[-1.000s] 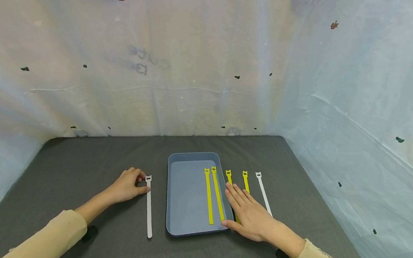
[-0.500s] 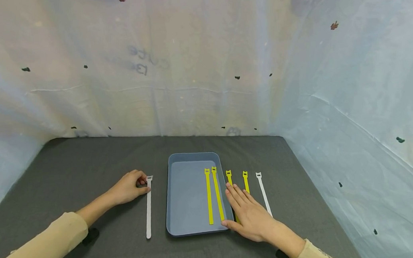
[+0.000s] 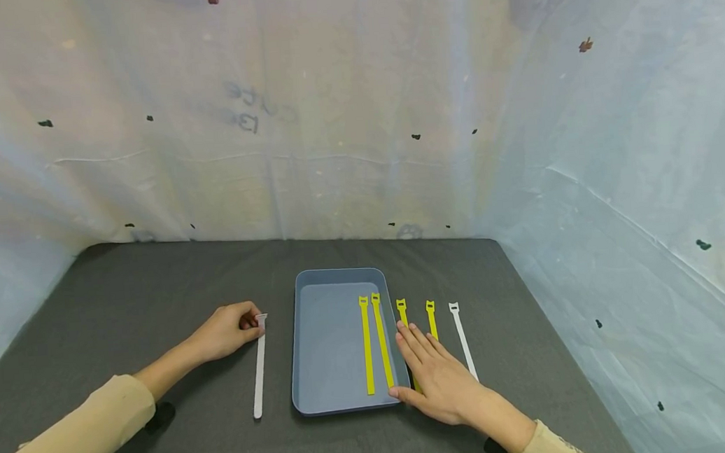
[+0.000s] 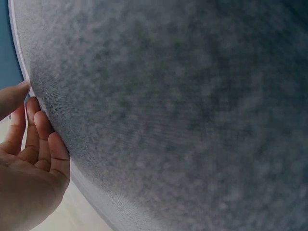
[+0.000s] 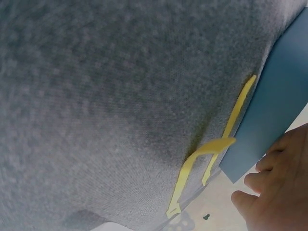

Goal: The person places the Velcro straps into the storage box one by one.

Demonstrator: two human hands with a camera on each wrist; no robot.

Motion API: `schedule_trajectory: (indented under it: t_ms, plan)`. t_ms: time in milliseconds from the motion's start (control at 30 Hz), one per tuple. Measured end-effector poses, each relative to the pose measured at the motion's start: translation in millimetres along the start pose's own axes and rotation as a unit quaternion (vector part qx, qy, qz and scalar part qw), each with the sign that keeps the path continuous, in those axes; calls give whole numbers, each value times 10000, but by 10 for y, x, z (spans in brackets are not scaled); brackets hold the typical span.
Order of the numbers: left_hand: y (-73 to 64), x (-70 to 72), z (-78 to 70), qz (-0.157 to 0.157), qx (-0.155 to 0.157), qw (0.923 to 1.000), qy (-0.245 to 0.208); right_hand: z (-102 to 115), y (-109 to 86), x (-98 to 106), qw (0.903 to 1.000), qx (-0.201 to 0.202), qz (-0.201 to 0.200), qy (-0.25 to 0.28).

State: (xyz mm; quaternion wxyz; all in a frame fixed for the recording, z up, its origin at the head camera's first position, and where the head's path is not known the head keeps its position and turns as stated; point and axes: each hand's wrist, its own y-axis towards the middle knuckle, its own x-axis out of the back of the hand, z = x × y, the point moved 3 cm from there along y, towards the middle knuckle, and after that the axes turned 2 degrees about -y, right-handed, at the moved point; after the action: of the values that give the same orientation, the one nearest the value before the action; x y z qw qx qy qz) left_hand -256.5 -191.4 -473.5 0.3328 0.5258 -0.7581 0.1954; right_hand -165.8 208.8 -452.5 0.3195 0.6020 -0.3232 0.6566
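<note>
In the head view my left hand (image 3: 227, 331) pinches the head of a white cable strap (image 3: 260, 381) between thumb and fingertips, left of the blue-grey tray (image 3: 323, 348). The strap's long tail slants toward me. In the left wrist view the left hand (image 4: 36, 159) has its thumb and fingertips close together. My right hand (image 3: 439, 379) lies with fingers straight at the tray's right edge, partly hiding two yellow straps outside it. In the right wrist view one of those yellow straps (image 5: 182, 178) bends upward at its end; the other yellow strap (image 5: 240, 103) lies along the tray's side.
Inside the tray, on its right half, lie a yellow strap (image 3: 367, 345) and a second, slightly slanted yellow strap (image 3: 381, 337). A white strap (image 3: 463, 339) lies farthest right. Dark grey cloth (image 3: 171, 289) covers the table, with pale sheeting (image 3: 332, 151) hanging behind and at the sides.
The left hand has shifted slightly down with the white strap's head, which has tipped over; the strap's near end has swung a little left. The right hand has stayed in place.
</note>
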Motion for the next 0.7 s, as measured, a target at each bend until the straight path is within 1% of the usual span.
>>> schedule_trajectory:
  t_ms: [300,467,700]
  plan:
    - [-16,21,-13,3,-6,10000,-76,-10,0,-8,10000,1,-4,-3]
    - [-16,43,-14,-78,-81,9998,-140,-15,-2,-14,10000,5,-10,10]
    - [14,64,40,-174,-111,9992,-334,-22,-4,-24,10000,0,1,54]
